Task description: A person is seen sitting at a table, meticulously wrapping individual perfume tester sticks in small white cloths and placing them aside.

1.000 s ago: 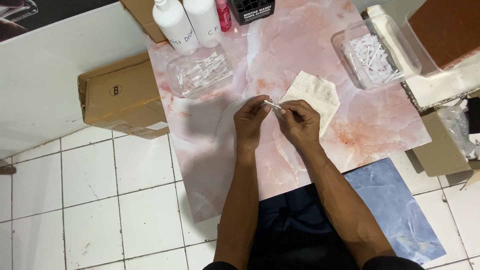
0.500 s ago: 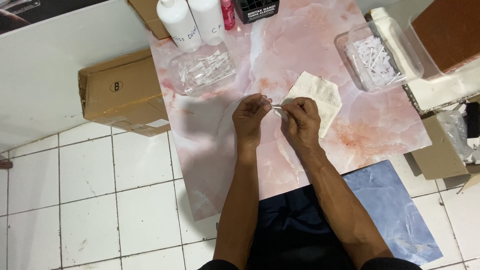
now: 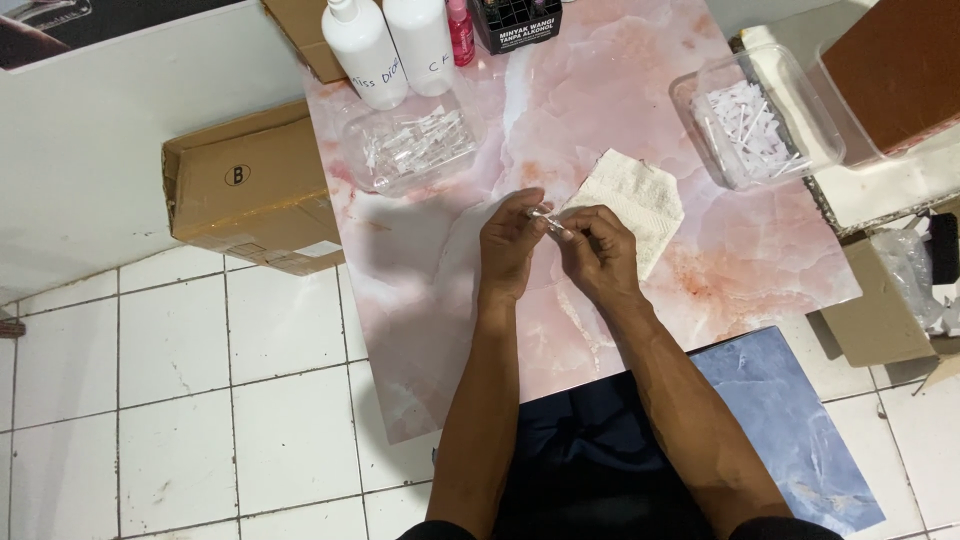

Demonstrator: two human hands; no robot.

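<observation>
While both hands meet over the middle of the table (image 3: pixel 420 330), the left hand (image 3: pixel 508 243) and right hand (image 3: pixel 598 255) are curled nearly closed, their fingertips pinching opposite ends of one small clear vial (image 3: pixel 545 217), held just above the marbled pink top. Whether a cap is on it is too small to tell.

A folded tissue (image 3: pixel 640 195) lies just beside the right hand, toward the far right. A clear tray (image 3: pixel 372 160) of similar vials sits near the far left corner, with two white bottles (image 3: pixel 385 45), a pink bottle (image 3: pixel 461 30) and a dark box (image 3: pixel 515 20) along the far edge. A second clear tub (image 3: pixel 700 85) of white pieces stands at the far right corner. A cardboard box (image 3: pixel 245 190) rests on the floor against the left edge.

Risks, as judged from this pose: the vial is thin and gripped only at its ends, so a twist or an uneven squeeze could make it slip, drop onto the hard top and roll toward the near edge, or crack. Any liquid inside could spill onto the table rather than the tissue, since the vial sits beside it, not over it.
</observation>
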